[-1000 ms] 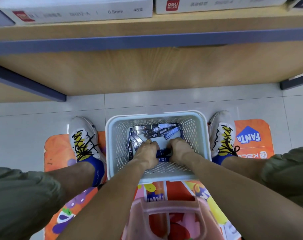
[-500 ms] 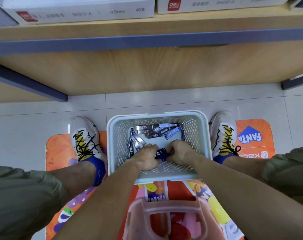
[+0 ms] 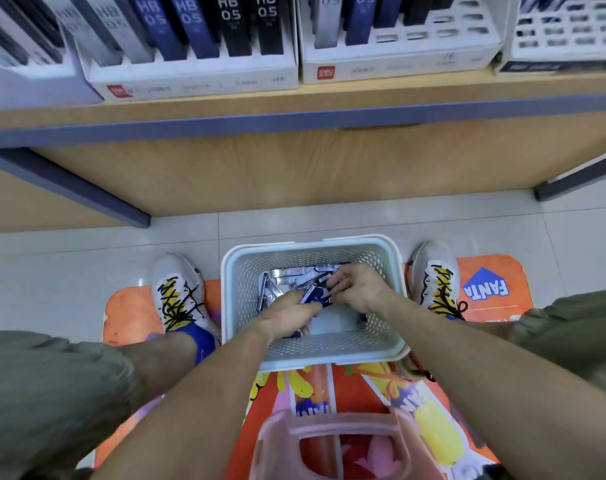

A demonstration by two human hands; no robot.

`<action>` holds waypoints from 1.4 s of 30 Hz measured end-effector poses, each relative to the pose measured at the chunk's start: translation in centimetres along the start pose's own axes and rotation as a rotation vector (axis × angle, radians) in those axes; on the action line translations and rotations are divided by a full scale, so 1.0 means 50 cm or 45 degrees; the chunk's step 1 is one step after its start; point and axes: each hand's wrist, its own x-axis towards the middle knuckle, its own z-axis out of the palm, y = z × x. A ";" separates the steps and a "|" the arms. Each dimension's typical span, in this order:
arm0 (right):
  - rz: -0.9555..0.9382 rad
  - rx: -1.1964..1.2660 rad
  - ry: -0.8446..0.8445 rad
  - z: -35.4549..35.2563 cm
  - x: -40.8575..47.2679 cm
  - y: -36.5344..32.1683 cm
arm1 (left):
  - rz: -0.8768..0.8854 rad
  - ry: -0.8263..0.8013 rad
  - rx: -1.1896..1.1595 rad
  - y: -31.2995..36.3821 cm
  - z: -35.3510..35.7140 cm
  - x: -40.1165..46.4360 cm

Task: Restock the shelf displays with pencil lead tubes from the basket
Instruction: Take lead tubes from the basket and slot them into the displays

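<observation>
Head view: both hands inside white basket [image 3: 240, 271]; left hand [image 3: 287, 315] and right hand [image 3: 358, 287] pinch blue lead tubes [image 3: 313, 295] at centre.

Open-topped basket [image 3: 232, 306], shelf [image 3: 294, 112] overhead.

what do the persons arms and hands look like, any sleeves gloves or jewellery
Both forearms are bare from the bottom edge of the picture down to the wrists, with no sleeve in view. The left hand and the right hand wear no gloves. No watch, bracelet or ring shows on either wrist or on the fingers that can be seen, though the picture is a little blurred there.
</observation>
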 end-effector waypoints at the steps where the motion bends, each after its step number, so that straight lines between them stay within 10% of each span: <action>1: -0.018 0.020 0.003 -0.008 -0.012 -0.012 | 0.017 0.033 -0.016 0.007 -0.004 -0.014; 23: -0.878 0.052 0.359 -0.444 -0.503 -0.440 | 0.972 0.274 -0.153 0.482 -0.165 -0.515; 42: -0.956 0.670 0.784 -0.502 -0.428 -0.455 | 1.026 0.277 -0.352 0.614 -0.174 -0.451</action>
